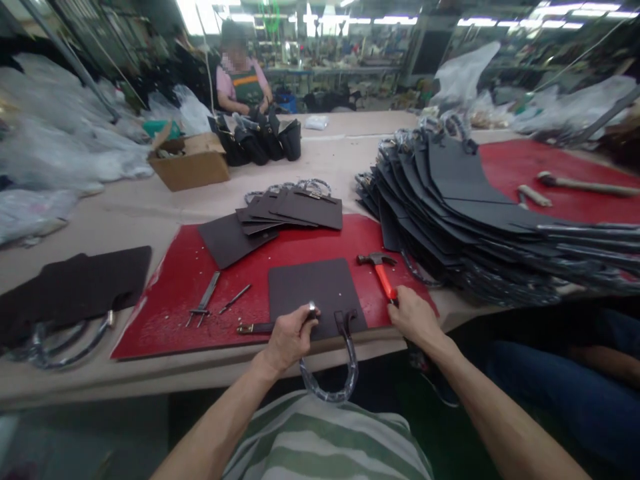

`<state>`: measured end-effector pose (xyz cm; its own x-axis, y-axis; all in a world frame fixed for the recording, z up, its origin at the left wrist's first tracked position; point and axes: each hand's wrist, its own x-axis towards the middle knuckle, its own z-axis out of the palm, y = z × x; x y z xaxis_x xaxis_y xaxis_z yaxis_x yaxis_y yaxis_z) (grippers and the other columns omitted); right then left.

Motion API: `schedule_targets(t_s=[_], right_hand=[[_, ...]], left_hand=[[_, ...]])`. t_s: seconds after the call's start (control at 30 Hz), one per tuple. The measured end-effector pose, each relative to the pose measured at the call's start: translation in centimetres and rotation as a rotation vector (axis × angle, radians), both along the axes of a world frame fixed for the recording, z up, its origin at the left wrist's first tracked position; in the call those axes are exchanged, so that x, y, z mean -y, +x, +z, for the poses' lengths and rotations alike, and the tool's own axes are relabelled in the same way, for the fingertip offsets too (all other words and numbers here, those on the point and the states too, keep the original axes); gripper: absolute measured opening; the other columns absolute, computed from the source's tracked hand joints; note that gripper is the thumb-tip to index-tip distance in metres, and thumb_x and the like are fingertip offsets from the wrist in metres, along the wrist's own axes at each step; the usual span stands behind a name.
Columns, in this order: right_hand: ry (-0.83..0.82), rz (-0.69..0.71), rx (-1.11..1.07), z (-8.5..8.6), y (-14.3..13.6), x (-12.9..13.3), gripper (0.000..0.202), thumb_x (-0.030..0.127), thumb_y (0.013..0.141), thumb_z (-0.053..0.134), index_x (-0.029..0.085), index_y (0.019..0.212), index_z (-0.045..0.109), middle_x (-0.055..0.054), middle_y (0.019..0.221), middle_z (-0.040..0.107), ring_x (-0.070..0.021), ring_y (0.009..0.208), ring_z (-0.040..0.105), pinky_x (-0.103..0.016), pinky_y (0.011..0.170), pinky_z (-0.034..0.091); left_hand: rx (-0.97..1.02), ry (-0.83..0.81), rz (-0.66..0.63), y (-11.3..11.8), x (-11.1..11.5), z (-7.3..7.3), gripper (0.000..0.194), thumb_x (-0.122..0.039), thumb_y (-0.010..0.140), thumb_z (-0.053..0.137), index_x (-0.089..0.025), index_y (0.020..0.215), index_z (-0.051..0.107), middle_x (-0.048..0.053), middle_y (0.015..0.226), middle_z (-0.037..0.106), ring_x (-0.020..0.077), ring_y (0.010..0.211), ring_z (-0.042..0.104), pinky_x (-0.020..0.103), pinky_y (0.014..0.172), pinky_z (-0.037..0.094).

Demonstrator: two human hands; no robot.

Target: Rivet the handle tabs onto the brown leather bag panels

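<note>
A dark panel (315,287) lies on the red mat (195,340) in front of me, with a plastic-wrapped handle (333,395) hanging over the table's front edge. My left hand (291,335) is closed at the panel's lower left, gripping a small metal piece (312,307) that shows above the fingers. Beside that hand, a strap with a brass-coloured end (246,329) points left. To the right, my right hand (411,312) is wrapped round the lower end of a hammer (383,275) with an orange-red handle; its head rests near the panel's upper right.
A pronged tool (204,300) and a thin rod (235,299) lie left on the mat. Behind are stacked panels (315,210); a large pile of panels (450,193) stands right. Farther back are a cardboard box (193,167) and a person (245,83). Another person's leg (540,380) shows right.
</note>
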<state>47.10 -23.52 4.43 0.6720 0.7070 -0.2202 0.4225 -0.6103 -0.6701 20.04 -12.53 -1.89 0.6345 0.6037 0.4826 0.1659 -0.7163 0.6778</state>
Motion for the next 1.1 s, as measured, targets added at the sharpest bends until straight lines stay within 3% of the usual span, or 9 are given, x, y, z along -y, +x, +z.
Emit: schedule_targets(t_s=[0.17,0.3,0.37,0.47,0.6,0.7,0.8,0.97,1.1], right_hand=[[-0.010,0.091,-0.396,2.9,0.2,-1.8,0.006,0.020,0.075,0.055,0.020,0.075,0.049,-0.001,0.064,0.047,-0.0154,0.053,0.047,-0.026,0.049,0.043],[0.122,0.096,-0.492,5.8,-2.9,-0.4,0.022,0.041,0.091,0.047,0.022,0.080,0.044,0.005,0.062,0.039,-0.0100,0.042,0.034,-0.020,0.037,0.029],[0.266,0.150,-0.351,7.1,-4.7,1.0,0.033,0.052,0.095,0.044,0.022,0.083,0.047,0.004,0.063,0.044,-0.0105,0.041,0.037,-0.021,0.038,0.029],[0.447,0.385,0.155,8.4,-6.3,2.6,0.036,0.050,0.100,0.041,0.022,0.078,0.046,0.003,0.059,0.046,-0.0130,0.045,0.042,-0.025,0.044,0.029],[0.345,0.751,0.650,9.6,-6.8,3.4,0.031,0.035,0.102,0.040,0.023,0.074,0.042,0.003,0.055,0.045,-0.0140,0.042,0.037,-0.031,0.047,0.019],[0.421,0.659,0.692,10.3,-7.0,3.4,0.028,0.034,0.104,0.037,0.023,0.078,0.042,0.003,0.057,0.044,-0.0142,0.043,0.038,-0.030,0.047,0.023],[0.496,0.538,0.653,10.3,-7.4,3.6,0.027,0.032,0.104,0.032,0.023,0.081,0.043,0.002,0.058,0.045,-0.0151,0.045,0.042,-0.029,0.049,0.026],[0.231,0.703,0.542,9.0,-6.5,4.0,0.026,0.035,0.098,0.039,0.024,0.074,0.040,0.001,0.055,0.047,-0.0160,0.044,0.038,-0.032,0.050,0.018],[0.118,0.477,0.261,6.3,-4.0,3.3,0.034,0.046,0.096,0.035,0.025,0.070,0.037,0.002,0.054,0.043,-0.0160,0.047,0.040,-0.030,0.051,0.025]], left_hand=[[0.008,0.007,0.008,0.1,0.0,-0.2,0.016,-0.015,0.092,0.052,-0.022,0.105,0.058,0.003,0.094,0.073,0.0181,0.084,0.072,0.027,0.076,0.058],[0.001,0.005,0.013,0.2,0.0,0.0,0.017,-0.015,0.091,0.051,-0.021,0.106,0.058,0.004,0.094,0.073,0.0193,0.085,0.072,0.028,0.077,0.058],[-0.007,0.003,0.018,0.2,0.0,0.0,0.017,-0.015,0.091,0.051,-0.021,0.106,0.058,0.005,0.094,0.073,0.0196,0.085,0.072,0.028,0.077,0.058],[-0.018,0.005,0.026,0.2,0.0,-0.1,0.016,-0.016,0.092,0.052,-0.021,0.106,0.058,0.005,0.094,0.073,0.0199,0.083,0.072,0.029,0.076,0.058],[-0.017,0.007,0.020,0.3,0.0,-0.1,0.015,-0.015,0.091,0.052,-0.021,0.103,0.059,0.005,0.093,0.073,0.0197,0.082,0.073,0.028,0.075,0.058],[-0.014,0.016,0.029,0.2,0.1,0.0,0.016,-0.015,0.091,0.052,-0.021,0.104,0.059,0.005,0.094,0.073,0.0196,0.083,0.073,0.028,0.076,0.058],[-0.024,0.025,0.034,0.1,0.1,0.1,0.016,-0.016,0.091,0.053,-0.021,0.104,0.060,0.005,0.094,0.073,0.0196,0.084,0.073,0.028,0.076,0.058],[-0.040,0.012,0.022,0.0,0.1,0.1,0.017,-0.015,0.091,0.053,-0.021,0.104,0.060,0.005,0.090,0.073,0.0182,0.079,0.072,0.026,0.072,0.057],[-0.020,-0.035,0.004,-0.1,0.1,0.6,0.016,-0.016,0.091,0.053,-0.020,0.105,0.061,0.006,0.096,0.073,0.0180,0.086,0.071,0.028,0.079,0.057]])
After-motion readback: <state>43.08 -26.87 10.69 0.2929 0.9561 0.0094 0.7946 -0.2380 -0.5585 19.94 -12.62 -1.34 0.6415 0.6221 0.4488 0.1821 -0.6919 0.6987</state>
